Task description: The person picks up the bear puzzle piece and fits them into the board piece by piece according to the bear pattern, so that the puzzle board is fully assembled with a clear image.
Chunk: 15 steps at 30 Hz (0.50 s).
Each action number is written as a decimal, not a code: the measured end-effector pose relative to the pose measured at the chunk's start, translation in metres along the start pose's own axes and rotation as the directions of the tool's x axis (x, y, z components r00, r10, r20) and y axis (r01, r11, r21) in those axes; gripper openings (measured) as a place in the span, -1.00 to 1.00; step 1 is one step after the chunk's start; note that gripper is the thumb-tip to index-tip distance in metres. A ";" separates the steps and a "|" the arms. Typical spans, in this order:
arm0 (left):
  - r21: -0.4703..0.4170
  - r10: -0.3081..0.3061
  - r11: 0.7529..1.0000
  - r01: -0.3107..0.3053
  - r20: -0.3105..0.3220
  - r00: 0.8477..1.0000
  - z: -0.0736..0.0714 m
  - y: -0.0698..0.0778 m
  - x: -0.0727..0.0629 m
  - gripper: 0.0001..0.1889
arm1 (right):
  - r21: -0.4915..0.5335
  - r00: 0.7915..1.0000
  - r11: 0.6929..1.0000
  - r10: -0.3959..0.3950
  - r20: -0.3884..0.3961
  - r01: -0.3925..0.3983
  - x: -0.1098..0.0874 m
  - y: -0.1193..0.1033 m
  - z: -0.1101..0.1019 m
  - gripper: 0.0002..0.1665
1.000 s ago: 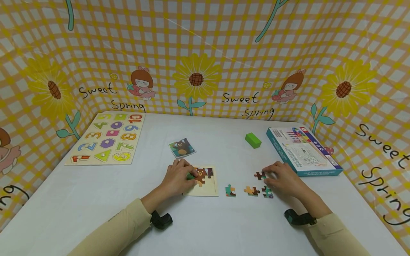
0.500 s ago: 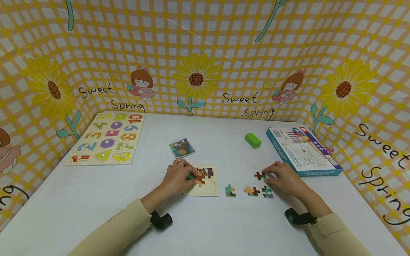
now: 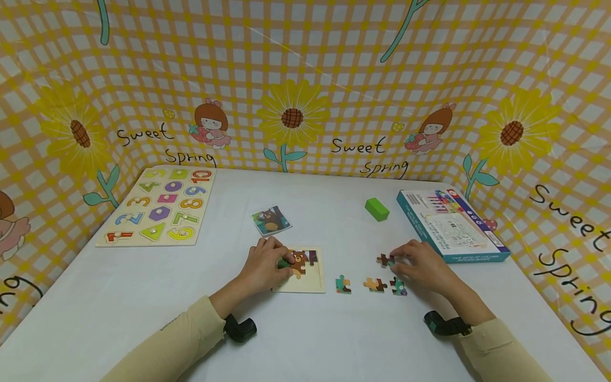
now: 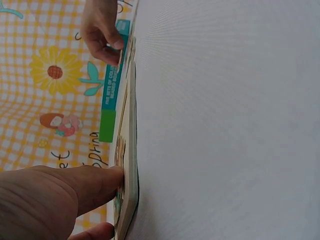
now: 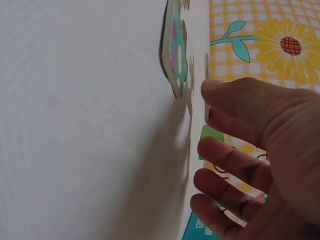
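My left hand (image 3: 264,265) rests on the left part of a wooden puzzle tray (image 3: 312,285), which is partly filled with bear-picture pieces. In the left wrist view the straight thumb (image 4: 102,185) presses on its surface, with another fingertip lower down at its edge. To the right, my right hand (image 3: 420,265) pinches a brown and teal jigsaw piece (image 3: 383,260) between thumb and finger, just above the table. Loose nearby lie a teal and orange piece (image 3: 342,285), a tan and brown piece (image 3: 375,285) and a teal and purple piece (image 3: 400,287).
A bear picture card (image 3: 271,220) lies behind the tray. At the back left is a number-and-shape board (image 3: 157,207). A green block (image 3: 377,209) and a flat teal-edged box (image 3: 451,225) stand at the right, the box just beyond my right hand.
The right hand has shifted the pinched jigsaw piece slightly left and up in the head view. My left hand stays in place on the tray, and the loose pieces have not moved.
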<state>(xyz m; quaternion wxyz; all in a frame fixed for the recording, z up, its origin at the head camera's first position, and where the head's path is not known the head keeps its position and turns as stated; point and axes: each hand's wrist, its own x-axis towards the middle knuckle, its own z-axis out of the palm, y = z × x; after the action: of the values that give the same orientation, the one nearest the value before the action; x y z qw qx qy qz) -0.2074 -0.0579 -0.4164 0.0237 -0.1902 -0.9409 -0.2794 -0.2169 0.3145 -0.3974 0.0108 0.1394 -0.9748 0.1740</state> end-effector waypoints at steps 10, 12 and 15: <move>0.003 -0.003 1.000 0.003 -0.001 1.000 0.001 0.000 0.000 -0.91 | 0.030 1.000 1.000 0.006 0.014 -0.006 0.003 -0.022 -0.001 -0.66; 0.005 -0.004 1.000 0.004 0.000 1.000 0.001 -0.001 0.001 -0.91 | 0.032 1.000 0.999 0.000 0.022 -0.001 0.004 -0.027 0.000 -0.65; 0.009 -0.004 1.000 0.004 -0.004 1.000 0.001 0.000 0.001 -0.91 | 0.038 0.999 0.999 -0.017 0.033 0.016 0.007 -0.037 0.001 -0.65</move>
<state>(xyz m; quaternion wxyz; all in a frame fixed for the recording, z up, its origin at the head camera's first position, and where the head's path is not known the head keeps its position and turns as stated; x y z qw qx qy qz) -0.2083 -0.0570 -0.4177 0.0258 -0.1879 -0.9424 -0.2756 -0.2136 0.2793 -0.3851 -0.0066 0.1505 -0.9701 0.1901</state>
